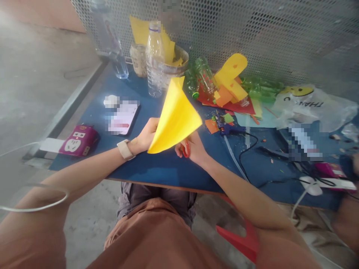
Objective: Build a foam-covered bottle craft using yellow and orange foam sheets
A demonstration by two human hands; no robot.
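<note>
A bright yellow sheet (176,117), paper or felt, rises curved above the table in front of me. My left hand (150,132) is closed on its left side, and most of its fingers are hidden behind the sheet. Under the sheet's lower right edge, my right hand (195,147) has its fingers through the red handle of a pair of scissors (185,148). The yellow sheet covers the blades, so whether they touch it cannot be seen.
On the blue table (168,172) stand a clear bottle (155,63), a round container (182,61) and a phone (125,117). Rightward lie green bottles (206,74), yellow cutouts (231,76), a glue gun (228,129) with its cord and a plastic bag (314,106). A purple power socket (80,141) sits left.
</note>
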